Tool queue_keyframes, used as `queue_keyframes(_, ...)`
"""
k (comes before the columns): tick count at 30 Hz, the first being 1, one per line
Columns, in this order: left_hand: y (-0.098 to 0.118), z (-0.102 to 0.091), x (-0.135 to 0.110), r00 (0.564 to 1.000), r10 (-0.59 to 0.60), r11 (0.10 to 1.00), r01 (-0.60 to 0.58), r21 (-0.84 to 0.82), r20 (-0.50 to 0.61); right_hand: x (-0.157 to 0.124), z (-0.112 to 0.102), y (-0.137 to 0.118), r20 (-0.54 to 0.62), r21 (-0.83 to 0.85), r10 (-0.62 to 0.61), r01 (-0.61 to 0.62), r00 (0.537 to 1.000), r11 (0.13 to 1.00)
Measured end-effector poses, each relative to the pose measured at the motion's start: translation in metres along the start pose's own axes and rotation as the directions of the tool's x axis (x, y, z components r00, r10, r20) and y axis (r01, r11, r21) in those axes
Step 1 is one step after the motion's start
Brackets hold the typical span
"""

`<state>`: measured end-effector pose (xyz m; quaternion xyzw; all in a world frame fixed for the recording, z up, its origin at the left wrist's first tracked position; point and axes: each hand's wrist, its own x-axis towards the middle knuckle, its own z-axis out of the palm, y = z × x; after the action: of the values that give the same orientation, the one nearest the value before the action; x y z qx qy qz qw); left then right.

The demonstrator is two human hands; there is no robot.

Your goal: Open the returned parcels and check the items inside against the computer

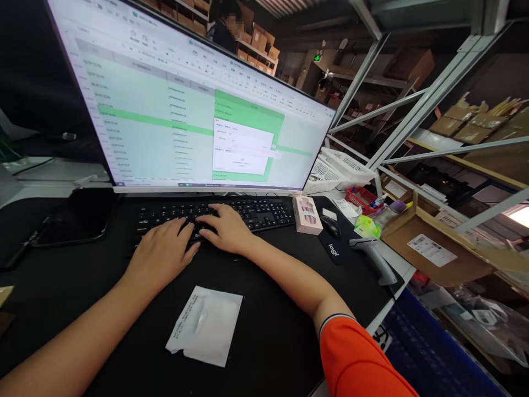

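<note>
Both of my hands rest on a black keyboard (264, 214) below a large monitor (157, 127). My left hand (163, 251) lies over the keyboard's left part, fingers stretched out over the keys. To its right, my right hand (227, 229) has its fingers spread on the middle keys. Neither hand holds anything. On the screen a small dialog box sits over a spreadsheet with green highlighted cells. Nearer to me, a white packet (209, 325) with printed text lies flat on the black desk mat (273, 309).
Right of the keyboard stand a pink box (307, 215), a black mouse (330, 226) and a barcode scanner (374, 259). A phone (74, 220) lies at left. Beyond are white baskets (347, 165), a red basket (363, 199) and an open carton (438, 242). A person (225, 30) is behind the monitor.
</note>
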<state>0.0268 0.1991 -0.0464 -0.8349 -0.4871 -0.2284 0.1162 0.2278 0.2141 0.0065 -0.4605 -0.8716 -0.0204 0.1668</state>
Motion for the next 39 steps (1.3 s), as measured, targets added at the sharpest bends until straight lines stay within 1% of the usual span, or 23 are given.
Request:
queue_keyframes(2,-0.002,0.001,0.0,1.0,0.007,1.0,-0.007,0.005,-0.008,0.004,0.0,-0.003,0.026,-0.023,-0.007,0.007,1.0,1.0)
queue_keyframes(4,-0.004,0.003,0.0,1.0,0.009,1.0,-0.009,0.018,-0.013,0.004,-0.002,0.0,0.018,-0.033,0.018,-0.017,1.0,0.999)
queue_keyframes(6,-0.007,0.006,0.0,1.0,0.012,0.999,-0.012,0.031,-0.012,0.001,-0.005,0.008,0.016,-0.033,0.095,-0.094,0.995,0.995)
queue_keyframes(8,-0.009,0.008,0.0,1.0,0.011,0.999,-0.01,0.037,-0.014,-0.004,-0.009,0.019,0.041,-0.047,0.199,-0.197,0.979,0.979)
queue_keyframes(10,-0.009,0.009,0.0,1.0,0.008,0.999,-0.007,0.037,-0.014,-0.009,-0.013,0.031,0.056,-0.068,0.269,-0.265,0.962,0.962)
queue_keyframes(13,-0.01,0.009,-0.001,1.0,0.01,0.999,-0.01,0.036,-0.023,-0.013,-0.017,0.044,0.026,-0.079,0.316,-0.313,0.948,0.947)
queue_keyframes(17,-0.012,0.009,0.0,1.0,0.017,0.999,-0.016,0.031,-0.026,-0.013,-0.018,0.049,-0.016,-0.126,0.374,-0.373,0.927,0.919)
queue_keyframes(22,-0.013,0.009,0.001,1.0,0.002,0.999,-0.002,0.037,-0.002,-0.013,-0.016,0.051,-0.05,-0.182,0.391,-0.393,0.919,0.901)
queue_keyframes(26,-0.012,0.007,0.0,1.0,0.001,0.999,-0.002,0.034,0.012,-0.012,-0.017,0.051,-0.057,-0.186,0.393,-0.396,0.918,0.899)
queue_keyframes(31,-0.011,0.007,0.0,1.0,-0.002,0.999,0.002,0.038,0.003,-0.011,-0.02,0.048,-0.076,-0.176,0.392,-0.4,0.917,0.9)
queue_keyframes(35,-0.011,0.007,0.0,1.0,0.006,0.999,-0.006,0.042,0.001,-0.011,-0.019,0.047,-0.057,-0.177,0.402,-0.406,0.914,0.897)
queue_keyframes(39,-0.011,0.007,0.0,1.0,0.012,0.999,-0.012,0.049,-0.004,-0.012,-0.019,0.048,-0.086,-0.175,0.391,-0.4,0.916,0.9)
